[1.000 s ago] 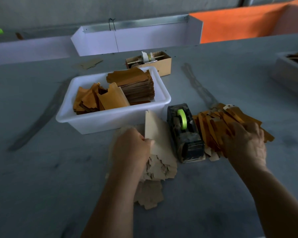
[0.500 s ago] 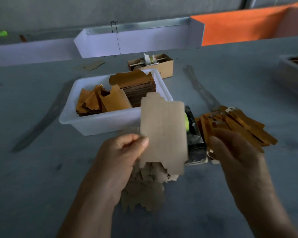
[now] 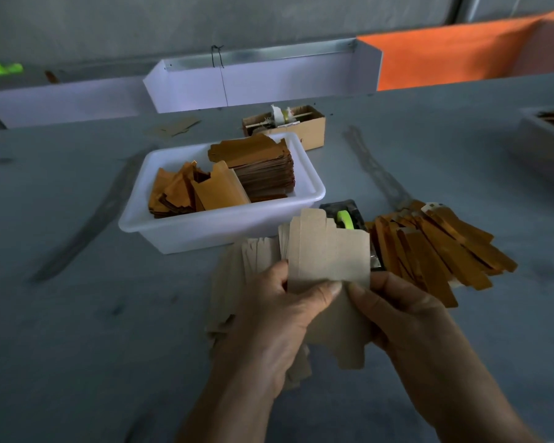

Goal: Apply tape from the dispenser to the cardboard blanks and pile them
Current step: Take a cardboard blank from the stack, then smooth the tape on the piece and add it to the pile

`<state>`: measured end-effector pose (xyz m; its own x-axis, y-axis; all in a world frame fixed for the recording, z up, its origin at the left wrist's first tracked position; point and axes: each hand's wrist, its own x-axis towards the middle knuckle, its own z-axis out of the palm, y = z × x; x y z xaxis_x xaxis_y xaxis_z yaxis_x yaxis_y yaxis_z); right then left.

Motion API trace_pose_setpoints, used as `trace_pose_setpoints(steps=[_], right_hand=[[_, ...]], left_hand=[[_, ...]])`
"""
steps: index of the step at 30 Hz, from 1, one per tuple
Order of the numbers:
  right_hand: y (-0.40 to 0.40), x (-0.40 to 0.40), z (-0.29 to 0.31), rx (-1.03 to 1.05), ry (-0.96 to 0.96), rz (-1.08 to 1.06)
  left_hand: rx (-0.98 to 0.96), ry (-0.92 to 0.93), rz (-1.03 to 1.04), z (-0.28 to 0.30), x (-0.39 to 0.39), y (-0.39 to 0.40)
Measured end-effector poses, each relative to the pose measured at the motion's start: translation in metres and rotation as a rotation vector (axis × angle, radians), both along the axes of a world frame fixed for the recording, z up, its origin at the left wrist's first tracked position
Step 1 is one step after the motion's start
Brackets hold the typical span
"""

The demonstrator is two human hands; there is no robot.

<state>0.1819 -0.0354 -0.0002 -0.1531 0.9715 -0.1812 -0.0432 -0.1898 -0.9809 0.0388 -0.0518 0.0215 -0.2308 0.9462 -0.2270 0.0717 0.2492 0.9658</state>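
Cardboard blank (image 3: pixel 328 251) held upright above near bench edge, in front of tape dispenser (image 3: pixel 346 219). Left hand (image 3: pixel 279 318) pinches lower edge, thumb on face; right hand (image 3: pixel 406 314) grips lower right corner. Looks light, thin, bendy at creases; hold by edges.

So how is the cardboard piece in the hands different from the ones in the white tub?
The held blank is pale, dull brown; the tub blanks look orange-gold. The held blank is single, lifted by both hands; the tub blanks sit stacked inside the white tub. Both have notched, flap-cut edges.
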Motion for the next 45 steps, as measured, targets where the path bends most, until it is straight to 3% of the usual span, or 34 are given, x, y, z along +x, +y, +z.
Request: trace_pose_setpoints(steps=[3,9,17,21,24,28,32,34,39,42,44,45], right_hand=[[0.0,0.003,-0.001,0.046,-0.085,0.0],[-0.008,0.002,0.001,0.333,-0.453,-0.131],[-0.014,-0.01,0.002,0.384,-0.255,-0.059],[-0.012,-0.007,0.0,0.337,-0.272,-0.044],[-0.011,-0.005,0.0,0.292,-0.286,-0.034],[-0.009,-0.001,-0.002,0.246,-0.351,-0.208],[-0.008,-0.002,0.003,0.0,0.018,-0.07],[-0.008,0.0,0.002,-0.022,0.05,-0.066],[-0.007,-0.001,0.001,-0.027,0.043,-0.128],[-0.006,-0.003,-0.002,-0.019,0.054,-0.141],[-0.006,-0.006,-0.002,-0.031,0.079,-0.156],[-0.006,-0.007,-0.003,-0.035,0.092,-0.171]], left_hand=[[-0.005,-0.004,0.02,-0.005,0.004,0.002],[0.084,0.093,0.055,-0.011,0.014,0.002],[0.057,-0.015,-0.044,-0.015,0.016,-0.001],[0.055,0.008,-0.223,-0.012,0.01,-0.003],[0.077,0.034,-0.189,-0.01,0.009,-0.004],[-0.004,0.018,-0.218,-0.01,0.008,-0.005],[-0.026,0.031,-0.332,-0.008,0.01,-0.008],[-0.009,0.058,-0.286,-0.009,0.012,-0.009],[0.065,0.172,-0.07,-0.014,0.016,-0.008],[0.176,0.349,0.015,-0.019,0.022,-0.01],[0.26,0.56,0.06,-0.02,0.027,-0.011],[0.332,0.757,0.056,-0.02,0.03,-0.011]])
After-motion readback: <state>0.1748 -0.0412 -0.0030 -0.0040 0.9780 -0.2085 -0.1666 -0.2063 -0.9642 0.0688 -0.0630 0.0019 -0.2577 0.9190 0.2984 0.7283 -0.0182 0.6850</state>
